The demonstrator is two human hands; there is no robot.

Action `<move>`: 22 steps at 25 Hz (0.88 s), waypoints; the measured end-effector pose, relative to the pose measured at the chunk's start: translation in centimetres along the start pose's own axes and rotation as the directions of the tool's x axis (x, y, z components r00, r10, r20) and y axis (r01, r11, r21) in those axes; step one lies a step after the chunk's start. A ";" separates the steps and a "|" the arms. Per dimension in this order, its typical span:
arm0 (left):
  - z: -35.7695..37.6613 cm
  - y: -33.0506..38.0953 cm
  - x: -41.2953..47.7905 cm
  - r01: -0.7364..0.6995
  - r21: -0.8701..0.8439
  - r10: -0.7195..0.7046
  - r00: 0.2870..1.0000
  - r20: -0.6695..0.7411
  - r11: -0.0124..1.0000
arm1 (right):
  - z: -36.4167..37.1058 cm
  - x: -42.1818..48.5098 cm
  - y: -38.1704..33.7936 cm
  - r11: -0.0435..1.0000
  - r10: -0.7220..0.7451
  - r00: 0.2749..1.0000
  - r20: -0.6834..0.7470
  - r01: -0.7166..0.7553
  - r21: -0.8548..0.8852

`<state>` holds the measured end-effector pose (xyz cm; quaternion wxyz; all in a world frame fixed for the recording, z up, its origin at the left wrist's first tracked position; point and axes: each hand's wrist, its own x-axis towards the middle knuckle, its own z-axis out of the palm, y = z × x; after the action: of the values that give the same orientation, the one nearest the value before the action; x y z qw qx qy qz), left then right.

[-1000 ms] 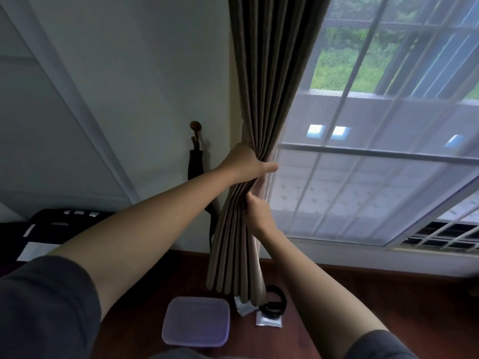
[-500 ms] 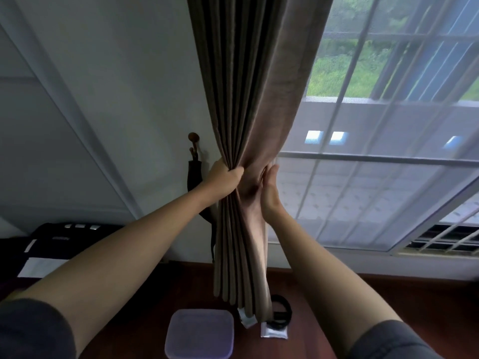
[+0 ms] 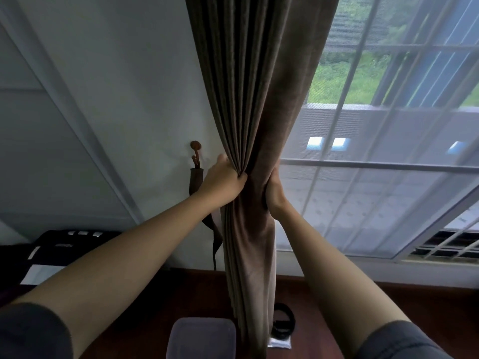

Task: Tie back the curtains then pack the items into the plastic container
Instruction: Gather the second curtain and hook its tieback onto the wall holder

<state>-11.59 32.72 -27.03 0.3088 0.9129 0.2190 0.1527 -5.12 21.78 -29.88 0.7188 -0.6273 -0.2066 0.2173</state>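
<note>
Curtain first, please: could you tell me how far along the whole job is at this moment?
Done: the curtain is bunched into one column. In hand: the left-hand grip and right-hand grip clutch it near the wall hook. Left: the tieback hangs loose from that hook, not yet round the fabric; the black coil and packet lie on the wooden surface outside the lidded plastic container.
</note>
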 end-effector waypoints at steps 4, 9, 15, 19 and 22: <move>-1.2 1.4 0.3 0.029 0.063 -0.035 0.993 0.108 0.998 | -0.2 -0.1 1.3 1.000 -0.011 1.000 -0.029 0.011 -0.018; -2.2 2.2 0.7 0.224 -0.095 -0.174 0.914 0.367 0.970 | 0.3 -0.7 5.8 0.983 0.074 0.994 -0.085 -0.087 -0.161; -2.1 3.4 0.6 0.221 -0.189 -0.104 0.869 0.484 0.957 | 1.0 -1.1 6.5 0.984 0.109 0.991 -0.079 -0.119 -0.135; -1.4 4.1 0.9 0.152 -0.167 -0.050 0.867 0.496 0.974 | 0.9 -2.0 5.6 0.969 0.205 0.979 0.018 -0.200 -0.146; -0.8 4.5 1.2 0.129 -0.153 -0.049 0.896 0.441 0.980 | 0.7 -2.6 4.7 0.959 0.145 0.982 0.124 -0.108 -0.262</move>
<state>-9.53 30.51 -23.35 0.4367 0.8817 0.1715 -0.0504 -7.90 21.43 -34.54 0.6004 -0.7091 -0.2427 0.2788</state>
